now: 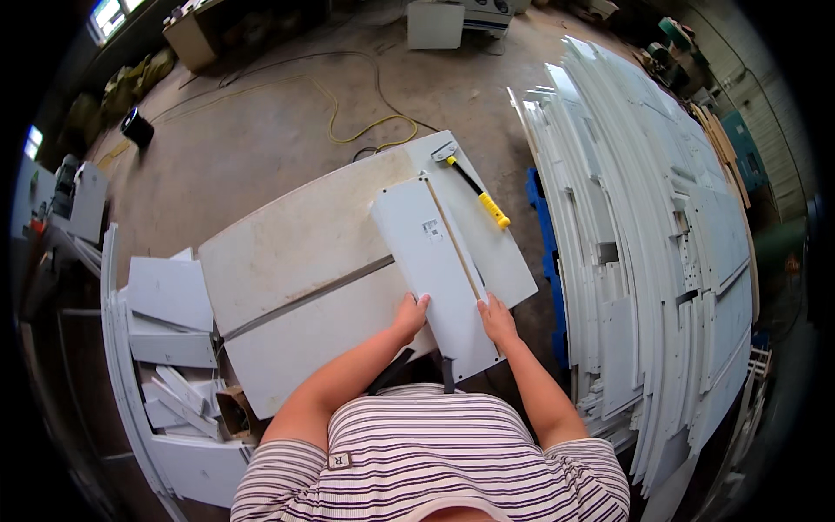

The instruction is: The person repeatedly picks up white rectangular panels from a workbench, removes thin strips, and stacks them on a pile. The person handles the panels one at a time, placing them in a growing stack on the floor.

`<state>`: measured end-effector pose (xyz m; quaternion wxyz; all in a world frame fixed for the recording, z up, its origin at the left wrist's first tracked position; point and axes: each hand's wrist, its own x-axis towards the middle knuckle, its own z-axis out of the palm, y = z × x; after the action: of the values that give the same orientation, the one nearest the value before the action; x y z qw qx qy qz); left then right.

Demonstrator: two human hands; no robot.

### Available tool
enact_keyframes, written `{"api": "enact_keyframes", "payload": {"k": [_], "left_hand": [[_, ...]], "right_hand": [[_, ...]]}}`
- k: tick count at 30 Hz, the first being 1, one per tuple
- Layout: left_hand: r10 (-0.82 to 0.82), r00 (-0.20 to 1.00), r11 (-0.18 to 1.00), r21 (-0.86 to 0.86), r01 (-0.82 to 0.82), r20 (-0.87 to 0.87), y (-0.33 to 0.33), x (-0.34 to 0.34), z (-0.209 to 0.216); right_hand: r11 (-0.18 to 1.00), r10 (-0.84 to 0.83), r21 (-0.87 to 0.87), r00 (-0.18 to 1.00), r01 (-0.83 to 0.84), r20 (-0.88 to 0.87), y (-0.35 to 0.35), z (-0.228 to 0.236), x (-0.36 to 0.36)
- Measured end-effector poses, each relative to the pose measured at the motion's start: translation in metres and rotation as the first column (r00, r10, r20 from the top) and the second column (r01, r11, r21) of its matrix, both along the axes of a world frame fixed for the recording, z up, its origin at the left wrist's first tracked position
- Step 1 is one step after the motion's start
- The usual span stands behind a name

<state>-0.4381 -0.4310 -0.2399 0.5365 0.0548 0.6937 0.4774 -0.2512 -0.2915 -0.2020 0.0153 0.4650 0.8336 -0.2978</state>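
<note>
1. White panel (pixel 428 270): long and flat, lies aslant over the right part of the worktop (pixel 296 235). Its near end projects past the worktop's near edge, toward the striped shirt (pixel 426 435).
2. Panel features: a brown-toned groove (pixel 455 241) follows the right long edge; a small label (pixel 431 229) sits on the upper face, toward the far end.
3. Left hand (pixel 411 315): grip closed on the panel's left long edge. Fingers under the panel are hidden; their position cannot be told.
4. Right hand (pixel 497 318): grip closed on the right long edge, opposite the left hand, fingertips near the groove.
5. Hand tool (pixel 474 184): grey head, black shaft, yellow handle. Lies on the worktop, right of the panel's far end, apart from it.
6. Right side: blue pallet (pixel 547 261), beside stacked white boards (pixel 652 217).
7. Left side: board pile (pixel 170 296).
8. Beyond the worktop: yellow hose (pixel 348 141) on the floor (pixel 261 113).
</note>
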Motion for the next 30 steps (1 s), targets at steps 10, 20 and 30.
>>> {"api": "enact_keyframes", "payload": {"k": [10, 20, 30], "left_hand": [[0.678, 0.636, 0.577, 0.269, -0.771, 0.368, -0.144, -0.096, -0.054], [0.414, 0.647, 0.320, -0.563, -0.762, -0.641, -0.377, -0.252, -0.035], [0.709, 0.462, 0.028, 0.634, -0.773, 0.533, -0.311, -0.298, 0.052]], "right_hand": [[0.961, 0.113, 0.249, 0.993, -0.119, 0.038, -0.014, 0.028, -0.066], [0.970, 0.183, 0.077, 0.906, -0.229, 0.382, -0.039, 0.062, -0.120], [0.965, 0.212, 0.087, 0.930, -0.247, 0.299, -0.028, 0.052, -0.107]]}}
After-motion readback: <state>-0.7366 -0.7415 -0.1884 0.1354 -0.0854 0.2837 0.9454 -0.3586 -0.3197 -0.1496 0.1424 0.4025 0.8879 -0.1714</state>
